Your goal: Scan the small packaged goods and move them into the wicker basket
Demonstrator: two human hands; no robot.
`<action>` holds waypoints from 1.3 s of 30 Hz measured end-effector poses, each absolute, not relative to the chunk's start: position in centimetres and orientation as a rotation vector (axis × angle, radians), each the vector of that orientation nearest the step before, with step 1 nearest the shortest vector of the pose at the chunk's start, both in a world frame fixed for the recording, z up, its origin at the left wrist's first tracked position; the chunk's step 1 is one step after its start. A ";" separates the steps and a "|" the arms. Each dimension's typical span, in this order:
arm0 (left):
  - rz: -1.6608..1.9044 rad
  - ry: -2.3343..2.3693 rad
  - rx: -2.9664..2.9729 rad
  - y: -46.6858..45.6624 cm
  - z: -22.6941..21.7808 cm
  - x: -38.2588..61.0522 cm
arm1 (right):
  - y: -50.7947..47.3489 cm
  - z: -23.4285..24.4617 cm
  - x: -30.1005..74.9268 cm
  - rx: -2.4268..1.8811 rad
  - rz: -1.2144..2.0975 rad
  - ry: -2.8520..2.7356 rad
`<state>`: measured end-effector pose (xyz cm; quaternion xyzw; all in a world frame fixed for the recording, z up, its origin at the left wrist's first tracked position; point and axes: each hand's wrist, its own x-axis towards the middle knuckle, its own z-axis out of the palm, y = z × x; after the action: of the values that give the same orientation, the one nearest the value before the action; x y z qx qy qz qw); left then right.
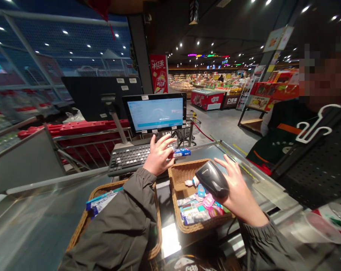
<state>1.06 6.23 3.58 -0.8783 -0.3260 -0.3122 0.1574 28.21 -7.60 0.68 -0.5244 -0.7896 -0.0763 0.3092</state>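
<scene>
My left hand (159, 155) is over the right end of a black keyboard (129, 159), fingers curled round a small blue and white box (182, 152). My right hand (237, 190) grips a black handheld barcode scanner (212, 178) above a wicker basket (181, 174) of small packets. A monitor (156, 113) with a lit white screen stands behind the keyboard.
A second wicker basket (84, 222) with a blue packet lies under my left sleeve. A person in a dark top (283, 139) stands at the right beside a black perforated panel (319, 162). A metal counter (32, 222), red railings (82, 131) and shop aisles lie around.
</scene>
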 end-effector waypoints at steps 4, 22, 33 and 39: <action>-0.909 -0.953 -2.445 5.4 4.3 -1.1 | -7.9 0.8 26.9 -1.358 -0.163 -2.129; -0.924 -1.067 -2.346 3.4 5.2 -7.9 | -7.4 2.8 17.4 -1.210 -0.066 -2.164; -0.918 -1.073 -2.373 3.1 5.0 -9.2 | -7.7 2.4 16.0 -1.184 -0.049 -2.222; -0.909 -1.094 -2.385 2.8 4.8 -9.7 | -8.2 2.5 15.9 -1.211 -0.058 -2.175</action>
<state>-9.71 2.76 4.82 -0.8446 -0.3875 -0.3220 0.1812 15.88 -8.23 2.47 -0.4608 -0.8275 -0.0221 0.3201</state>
